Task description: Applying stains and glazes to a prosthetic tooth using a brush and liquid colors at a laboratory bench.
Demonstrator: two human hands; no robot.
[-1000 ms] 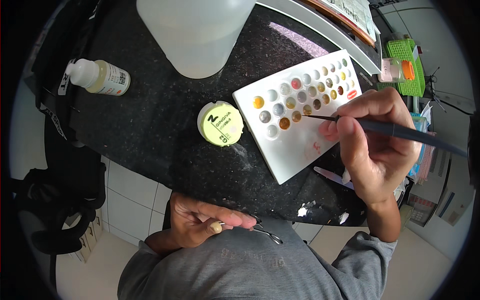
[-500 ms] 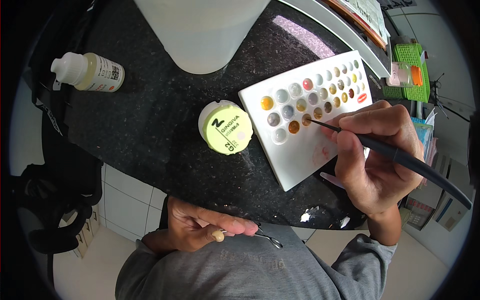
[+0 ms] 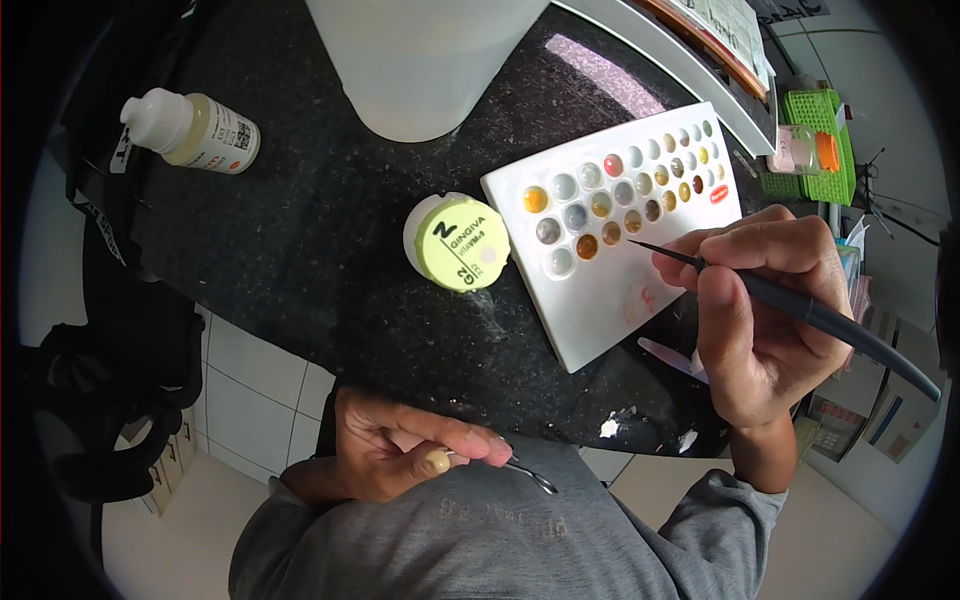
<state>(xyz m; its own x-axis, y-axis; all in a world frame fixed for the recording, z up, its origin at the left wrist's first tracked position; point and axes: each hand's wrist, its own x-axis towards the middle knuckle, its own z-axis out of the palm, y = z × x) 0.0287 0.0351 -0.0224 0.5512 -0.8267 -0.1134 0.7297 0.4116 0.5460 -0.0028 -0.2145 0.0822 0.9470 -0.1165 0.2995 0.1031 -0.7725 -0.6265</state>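
Observation:
My right hand (image 3: 765, 315) grips a thin dark brush (image 3: 800, 308), whose fine tip points at the brownish wells of a white palette tray (image 3: 600, 310) lying on the black speckled counter (image 3: 300, 250). The tray has several small wells of yellow, brown, grey and red paste. Left of the tray stands a small jar with a yellow-green lid (image 3: 458, 243). My left hand (image 3: 400, 450) is below the counter edge, near my grey shirt, pinching a thin metal tool (image 3: 525, 472) with a small pale tooth-like piece (image 3: 438, 461) between its fingers.
A large translucent white container (image 3: 420, 60) stands at the back of the counter. A small dropper bottle (image 3: 195, 130) lies on its side at the left. A green basket (image 3: 825, 140) and boxes sit at the right. White smears (image 3: 610, 425) mark the counter's front edge.
The brush tip has stayed over the tray's brown wells while my right hand shifted slightly lower. My left hand has kept its grip on the metal tool.

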